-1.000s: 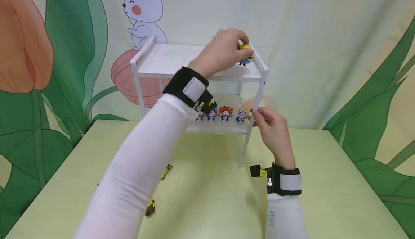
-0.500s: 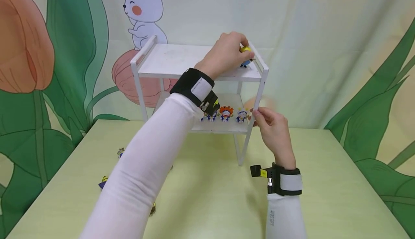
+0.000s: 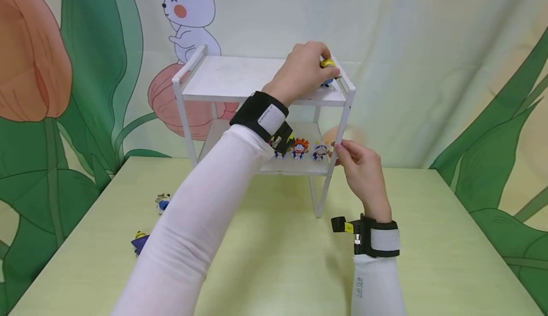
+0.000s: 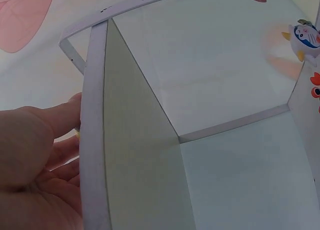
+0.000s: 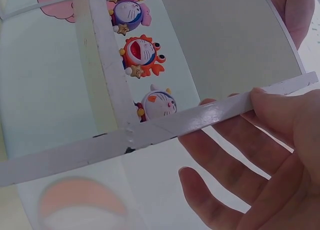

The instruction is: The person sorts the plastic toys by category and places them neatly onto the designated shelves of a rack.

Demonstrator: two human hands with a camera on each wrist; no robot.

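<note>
My left hand (image 3: 301, 71) pinches a small toy figurine (image 3: 327, 63) with a yellow head and blue lower body. It stands upright at the right end of the upper board of a white two-tier shelf (image 3: 231, 75). In the left wrist view, the shelf's edge hides most of the figurine behind my left hand (image 4: 40, 155). My right hand (image 3: 361, 175) holds the shelf's front right post (image 5: 210, 115) between thumb and fingers. Beside that post, a row of costumed figurines stands on the lower tier, among them one with an orange crab hood (image 3: 300, 148) and a white-hooded one (image 3: 320, 151).
On the pale yellow-green table (image 3: 274, 259), a blue-and-white figurine (image 3: 163, 203) and a yellow-and-purple figurine (image 3: 140, 242) lie by my left sleeve, which covers part of the table. Behind the shelf hangs a printed curtain (image 3: 406, 68).
My left hand has shifted slightly right with the figurine, closer to the shelf's side rail. Its sleeve now uncovers two figurines at left and covers the brown-and-yellow ones. My right hand stays put.
</note>
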